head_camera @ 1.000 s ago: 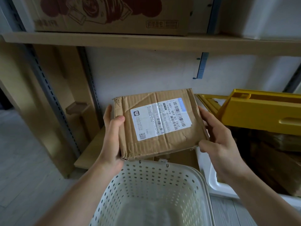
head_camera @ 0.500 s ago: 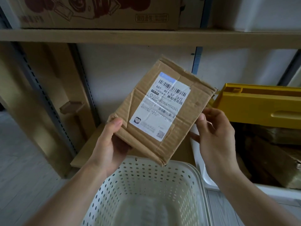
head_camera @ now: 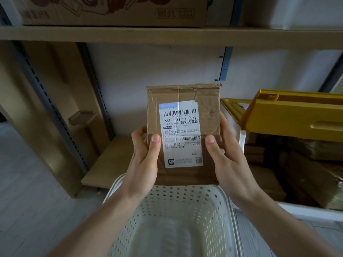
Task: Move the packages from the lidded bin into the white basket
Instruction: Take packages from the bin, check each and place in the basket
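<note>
Head view: two hands (head_camera: 143,160) (head_camera: 228,160), one package (head_camera: 209,115)

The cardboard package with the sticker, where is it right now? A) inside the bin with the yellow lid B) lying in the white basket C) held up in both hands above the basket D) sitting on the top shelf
C: the left hand and right hand grip the package by its sides, above the white basket.

Wooden shelf (head_camera: 167,35) (white wall (head_camera: 157,65) behind)
</note>
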`<state>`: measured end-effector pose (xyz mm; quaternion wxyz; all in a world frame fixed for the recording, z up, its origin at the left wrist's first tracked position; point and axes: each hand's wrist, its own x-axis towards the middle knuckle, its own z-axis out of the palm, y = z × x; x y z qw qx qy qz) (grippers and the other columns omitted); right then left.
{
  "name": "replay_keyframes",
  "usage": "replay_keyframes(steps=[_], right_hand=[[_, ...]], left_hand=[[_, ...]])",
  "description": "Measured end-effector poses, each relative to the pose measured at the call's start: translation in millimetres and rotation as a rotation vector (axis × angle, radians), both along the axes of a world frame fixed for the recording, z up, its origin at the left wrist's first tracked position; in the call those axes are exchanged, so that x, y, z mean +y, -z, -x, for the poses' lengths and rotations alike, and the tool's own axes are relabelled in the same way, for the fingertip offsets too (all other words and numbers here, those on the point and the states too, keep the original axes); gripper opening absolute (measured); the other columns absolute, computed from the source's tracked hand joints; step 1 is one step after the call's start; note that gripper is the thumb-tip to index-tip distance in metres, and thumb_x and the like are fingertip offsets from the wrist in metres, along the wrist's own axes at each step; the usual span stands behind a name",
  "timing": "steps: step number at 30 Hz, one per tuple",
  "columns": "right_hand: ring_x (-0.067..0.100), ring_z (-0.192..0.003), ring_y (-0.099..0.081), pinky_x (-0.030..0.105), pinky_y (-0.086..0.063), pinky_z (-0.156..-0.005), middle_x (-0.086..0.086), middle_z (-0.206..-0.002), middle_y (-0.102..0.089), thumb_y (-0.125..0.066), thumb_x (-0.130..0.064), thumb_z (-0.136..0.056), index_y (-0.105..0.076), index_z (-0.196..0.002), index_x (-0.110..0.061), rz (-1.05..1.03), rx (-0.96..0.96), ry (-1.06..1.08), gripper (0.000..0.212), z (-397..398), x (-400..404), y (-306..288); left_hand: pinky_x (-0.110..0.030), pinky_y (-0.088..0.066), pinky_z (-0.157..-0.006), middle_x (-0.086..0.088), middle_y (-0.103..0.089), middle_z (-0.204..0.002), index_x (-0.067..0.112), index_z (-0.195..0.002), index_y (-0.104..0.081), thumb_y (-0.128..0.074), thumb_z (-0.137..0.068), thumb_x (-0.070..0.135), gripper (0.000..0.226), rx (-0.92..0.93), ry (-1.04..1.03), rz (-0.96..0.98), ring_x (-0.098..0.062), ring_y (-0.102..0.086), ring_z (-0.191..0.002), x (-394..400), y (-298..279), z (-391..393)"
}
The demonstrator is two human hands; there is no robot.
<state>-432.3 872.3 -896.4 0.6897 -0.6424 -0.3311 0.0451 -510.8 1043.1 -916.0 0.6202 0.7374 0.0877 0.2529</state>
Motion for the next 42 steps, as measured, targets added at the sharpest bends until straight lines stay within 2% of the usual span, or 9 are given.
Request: replay_keyframes(steps=[12,17,22,25,27,30,35,38,42], right_hand=[[-0.004,-0.129,-0.055,0.033,-0.053,-0.104,-0.027,-0.135,-0.061,-0.047,-0.014,-0.106,-0.021,-0.159,-0.039,0.148,-0.041,0.068,0.065,2.6,3.1,16.5],[0.004,-0.128,-0.058,0.043,-0.051,-0.107,-0.019,-0.133,-0.065,-0.048,-0.017,-0.106,-0.024,-0.159,-0.038,0.211,0.021,0.094,0.061,6.3,7.0,36.3],[-0.002,-0.120,-0.061,0.035,-0.053,-0.103,-0.027,-0.130,-0.064,-0.052,-0.029,-0.103,-0.025,-0.156,-0.046,0.344,0.046,0.165,0.061,21.5,13.9,70.7],[-0.005,-0.113,-0.062,0.014,-0.051,-0.094,-0.035,-0.123,-0.060,-0.053,-0.031,-0.103,-0.026,-0.154,-0.049,0.452,0.080,0.164,0.060,29.9,19.1,90.2],[0.002,-0.117,-0.062,0.015,-0.051,-0.093,-0.035,-0.122,-0.057,-0.054,-0.029,-0.103,-0.027,-0.155,-0.047,0.498,0.124,0.160,0.061,34.6,21.5,102.7],[0.006,-0.120,-0.060,0.005,-0.041,-0.085,-0.041,-0.116,-0.049,-0.053,-0.029,-0.104,-0.025,-0.155,-0.048,0.601,0.171,0.144,0.061,41.3,30.2,121.8],[0.014,-0.126,-0.058,0.039,-0.045,-0.109,-0.024,-0.130,-0.057,-0.051,-0.029,-0.104,-0.032,-0.152,-0.044,0.707,0.250,0.136,0.055,50.7,45.5,156.7],[0.018,-0.130,-0.056,0.041,-0.044,-0.110,-0.013,-0.138,-0.059,-0.052,-0.029,-0.103,-0.033,-0.154,-0.037,0.783,0.334,0.130,0.055,52.0,57.1,179.7],[0.021,-0.126,-0.059,0.041,-0.049,-0.106,-0.011,-0.128,-0.063,-0.052,-0.028,-0.102,-0.036,-0.151,-0.037,0.841,0.439,0.119,0.052,50.4,72.8,206.6]], left_hand=[[-0.008,-0.050,-0.088,0.019,-0.063,-0.134,0.033,-0.146,-0.034,-0.037,-0.100,0.046,0.047,0.041,-0.002,-0.010,0.010,-0.059,-0.120,8.7,7.2,2.8],[-0.032,-0.051,-0.100,0.023,-0.067,-0.126,0.036,-0.139,-0.038,-0.036,-0.099,0.063,0.048,0.166,-0.054,-0.064,0.005,-0.063,-0.116,18.2,17.1,13.1],[-0.037,-0.052,-0.091,0.027,-0.067,-0.114,0.038,-0.121,-0.037,-0.033,-0.101,0.060,0.030,0.423,-0.081,-0.190,0.008,-0.061,-0.106,30.0,33.6,28.2],[-0.022,-0.051,-0.078,0.023,-0.065,-0.113,0.030,-0.116,-0.040,-0.034,-0.104,0.052,0.025,0.543,-0.066,-0.226,0.010,-0.059,-0.103,33.9,51.4,35.2],[-0.008,-0.040,-0.071,0.029,-0.057,-0.106,0.027,-0.116,-0.044,-0.037,-0.106,0.045,0.022,0.599,-0.081,-0.258,0.022,-0.050,-0.093,33.4,64.1,38.0],[-0.008,-0.034,-0.074,0.035,-0.048,-0.106,0.028,-0.125,-0.046,-0.038,-0.109,0.038,0.021,0.677,-0.082,-0.220,0.022,-0.047,-0.098,37.6,83.4,41.8],[-0.036,-0.048,-0.101,0.016,-0.055,-0.132,0.024,-0.134,-0.047,-0.041,-0.108,0.041,0.032,0.822,-0.025,-0.101,-0.014,-0.053,-0.129,52.3,120.9,48.5],[-0.045,-0.054,-0.101,0.009,-0.065,-0.124,0.027,-0.126,-0.056,-0.048,-0.106,0.038,0.025,0.883,-0.006,-0.063,-0.016,-0.061,-0.120,65.0,147.4,49.4],[-0.049,-0.048,-0.107,0.000,-0.058,-0.143,0.022,-0.149,-0.042,-0.051,-0.104,0.039,0.049,0.993,-0.019,-0.117,-0.023,-0.055,-0.129,76.5,174.2,44.2]])
